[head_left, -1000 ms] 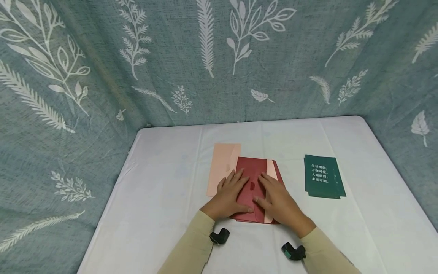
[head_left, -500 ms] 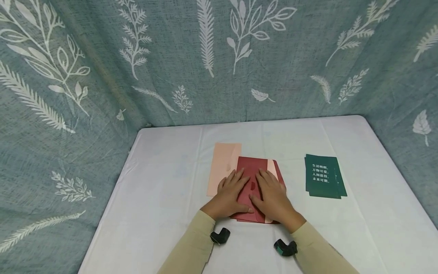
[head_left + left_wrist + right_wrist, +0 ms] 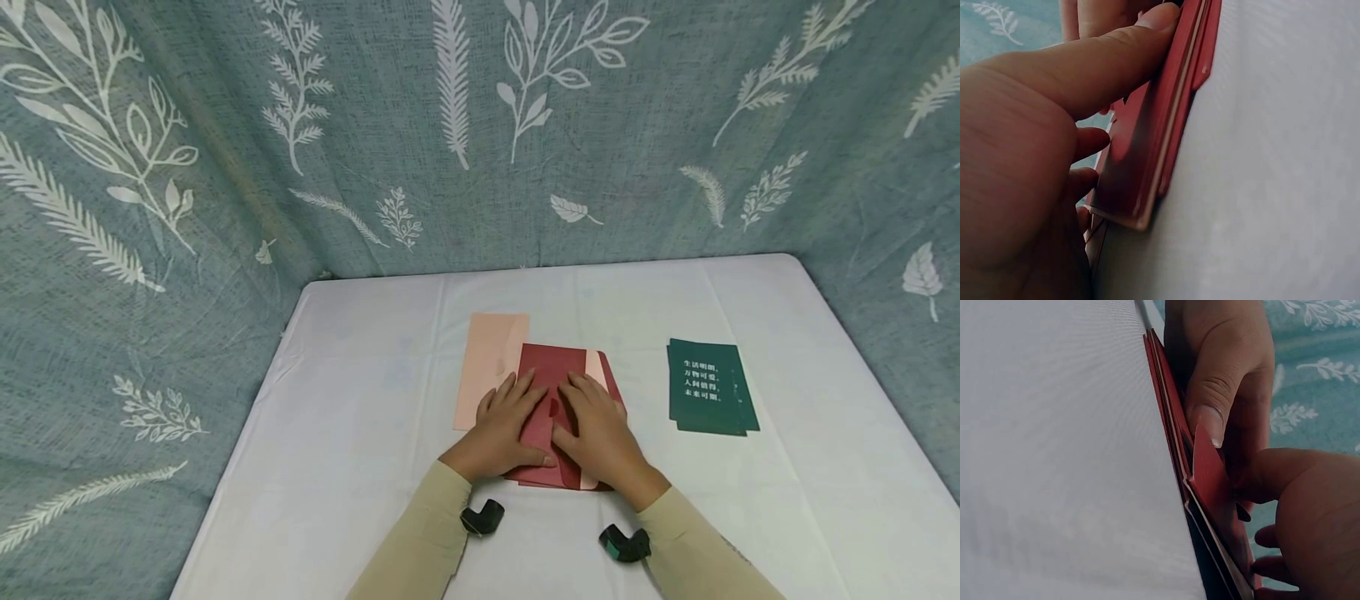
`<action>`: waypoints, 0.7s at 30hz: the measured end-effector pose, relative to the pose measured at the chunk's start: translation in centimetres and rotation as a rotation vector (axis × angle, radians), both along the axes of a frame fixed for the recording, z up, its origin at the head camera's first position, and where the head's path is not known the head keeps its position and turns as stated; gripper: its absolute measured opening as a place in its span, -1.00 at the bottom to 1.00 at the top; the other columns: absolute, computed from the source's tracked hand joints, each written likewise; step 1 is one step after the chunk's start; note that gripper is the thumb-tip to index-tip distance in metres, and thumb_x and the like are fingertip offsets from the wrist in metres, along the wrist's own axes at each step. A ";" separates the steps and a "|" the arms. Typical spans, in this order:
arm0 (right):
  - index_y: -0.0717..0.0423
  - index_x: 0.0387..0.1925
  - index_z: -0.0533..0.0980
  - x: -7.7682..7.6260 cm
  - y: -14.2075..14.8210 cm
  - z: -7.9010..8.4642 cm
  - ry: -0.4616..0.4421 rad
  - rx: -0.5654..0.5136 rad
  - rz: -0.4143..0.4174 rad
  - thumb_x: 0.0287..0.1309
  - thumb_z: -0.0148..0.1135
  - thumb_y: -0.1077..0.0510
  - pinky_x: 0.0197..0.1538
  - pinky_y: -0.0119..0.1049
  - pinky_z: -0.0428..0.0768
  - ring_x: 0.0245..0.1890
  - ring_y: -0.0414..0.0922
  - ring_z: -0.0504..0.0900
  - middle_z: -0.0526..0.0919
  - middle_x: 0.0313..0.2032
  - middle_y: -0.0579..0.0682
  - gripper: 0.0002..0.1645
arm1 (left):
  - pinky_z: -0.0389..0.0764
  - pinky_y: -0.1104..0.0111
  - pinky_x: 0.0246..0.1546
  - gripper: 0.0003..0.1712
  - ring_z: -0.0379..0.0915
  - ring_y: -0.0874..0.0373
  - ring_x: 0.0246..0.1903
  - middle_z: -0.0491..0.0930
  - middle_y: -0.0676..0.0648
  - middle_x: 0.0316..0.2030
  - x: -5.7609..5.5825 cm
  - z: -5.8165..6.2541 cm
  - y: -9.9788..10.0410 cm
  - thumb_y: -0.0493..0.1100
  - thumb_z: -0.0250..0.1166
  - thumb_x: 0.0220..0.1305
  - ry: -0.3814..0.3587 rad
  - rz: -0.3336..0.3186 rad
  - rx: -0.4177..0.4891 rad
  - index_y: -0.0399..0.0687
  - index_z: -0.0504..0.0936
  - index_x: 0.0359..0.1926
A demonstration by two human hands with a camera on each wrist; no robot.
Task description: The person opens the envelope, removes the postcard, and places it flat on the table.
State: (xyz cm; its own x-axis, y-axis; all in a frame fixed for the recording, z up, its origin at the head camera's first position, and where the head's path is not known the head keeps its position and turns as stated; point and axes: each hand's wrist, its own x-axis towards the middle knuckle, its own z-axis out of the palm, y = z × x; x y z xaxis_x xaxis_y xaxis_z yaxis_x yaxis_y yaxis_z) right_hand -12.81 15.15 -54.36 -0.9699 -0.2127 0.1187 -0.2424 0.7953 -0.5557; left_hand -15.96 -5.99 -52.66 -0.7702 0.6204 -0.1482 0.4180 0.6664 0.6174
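A red envelope (image 3: 551, 358) lies upright on a small stack in the head view, with a pink strip and more red paper showing along its right side. My left hand (image 3: 498, 425) rests on its left part, fingers spread and thumb lying across the lower part. On the right part lies my right hand (image 3: 596, 429), fingers extended near the envelope's middle and thumb at the flap. In the right wrist view the red flap (image 3: 1207, 456) stands raised at its near end, between both thumbs. The left wrist view shows the layered red edge (image 3: 1160, 137) beside my left thumb.
A pale pink envelope (image 3: 491, 350) lies partly beneath the red one, at its left. Several dark green cards (image 3: 701, 408) with white writing are stacked to the right. A white cloth (image 3: 360, 417) covers the table; a patterned curtain (image 3: 480, 217) hangs behind.
My right hand has slid left over the red envelope, and its thumb sits at the flap. The flap's lower end now looks lifted. My left hand has stayed in place.
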 end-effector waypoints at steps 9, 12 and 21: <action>0.28 0.48 0.49 0.3 0.7 0.4 0.019 -0.087 0.011 0.33 0.36 0.08 0.42 0.39 0.35 0.51 0.29 0.35 0.40 0.53 0.28 -0.25 | -0.26 -0.20 0.58 0.25 -0.46 -0.10 0.70 -0.20 -0.08 0.75 0.1 0.1 0.0 0.25 0.61 0.24 -0.010 0.006 0.015 -0.02 0.16 0.74; 0.20 0.51 0.49 0.4 1.1 0.7 0.007 -0.120 0.016 0.35 0.34 0.09 0.39 0.34 0.41 0.52 0.27 0.36 0.36 0.56 0.25 -0.26 | -0.27 -0.19 0.58 0.24 -0.46 -0.09 0.70 -0.20 -0.08 0.75 0.1 0.1 0.0 0.25 0.61 0.24 -0.015 0.010 0.022 -0.02 0.16 0.74; 0.11 0.48 0.55 1.0 2.7 1.6 0.003 -0.197 0.035 0.35 0.27 0.18 0.36 0.32 0.46 0.49 0.26 0.41 0.37 0.56 0.17 -0.33 | -0.27 -0.18 0.58 0.26 -0.45 -0.08 0.70 -0.20 -0.07 0.76 0.1 -0.1 -0.1 0.25 0.62 0.23 -0.003 0.009 0.025 -0.02 0.14 0.74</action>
